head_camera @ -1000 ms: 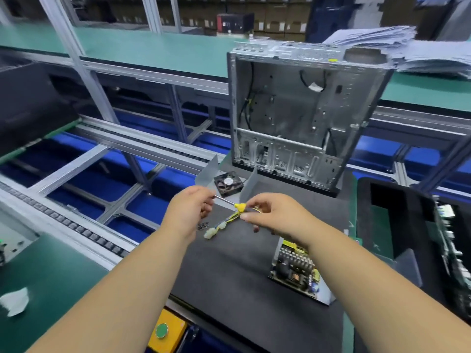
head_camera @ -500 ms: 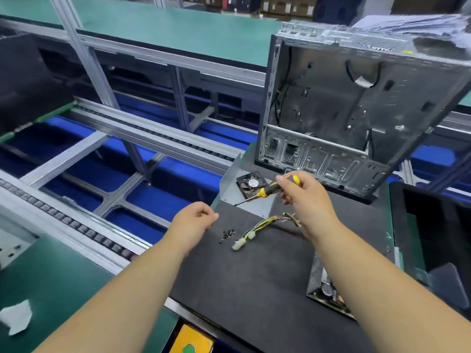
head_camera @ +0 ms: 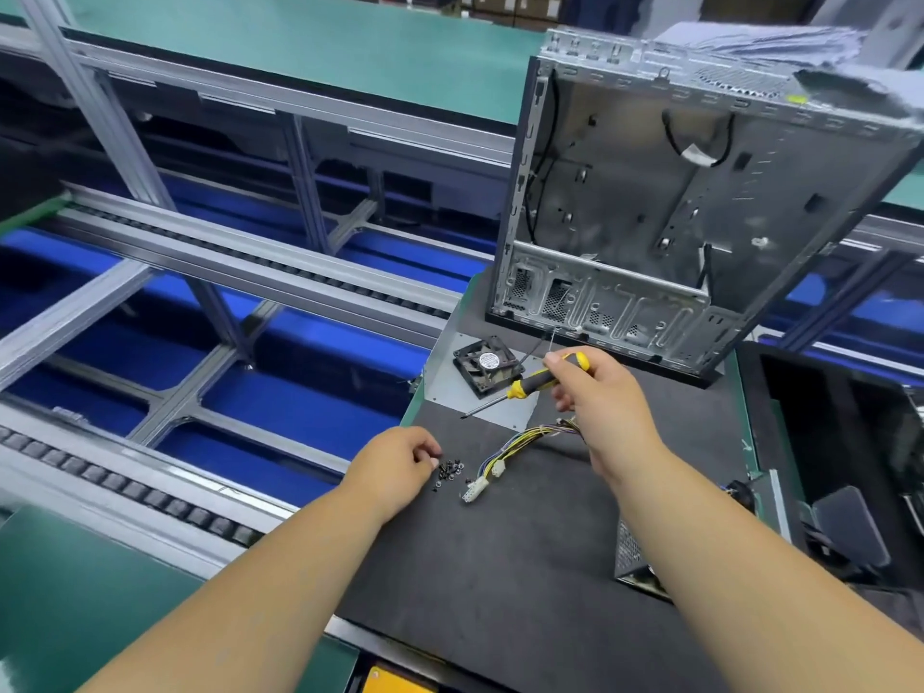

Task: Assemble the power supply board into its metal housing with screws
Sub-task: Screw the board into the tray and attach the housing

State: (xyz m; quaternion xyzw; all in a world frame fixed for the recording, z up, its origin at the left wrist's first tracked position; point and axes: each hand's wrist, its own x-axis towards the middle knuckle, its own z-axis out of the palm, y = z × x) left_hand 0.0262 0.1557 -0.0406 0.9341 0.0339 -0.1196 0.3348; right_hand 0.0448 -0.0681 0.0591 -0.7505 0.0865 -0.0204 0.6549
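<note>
Black foam matting (head_camera: 500, 582) covers your bench beside the blue-floored roller conveyor (head_camera: 210, 317). Your right hand (head_camera: 595, 397) grips the yellow-and-black screwdriver (head_camera: 530, 385), its tip angled down over the grey metal plate (head_camera: 500, 392) that carries a small black fan (head_camera: 482, 365). Your left hand (head_camera: 395, 467) rests on the mat, fingertips curled at the little pile of black screws (head_camera: 450, 471); whether it pinches one, you cannot tell. The yellow-wired harness (head_camera: 510, 455) lies between your hands. The power supply board's perforated metal housing (head_camera: 635, 557) sits mostly hidden under your right forearm. An open silver computer chassis (head_camera: 665, 207) stands behind.
</note>
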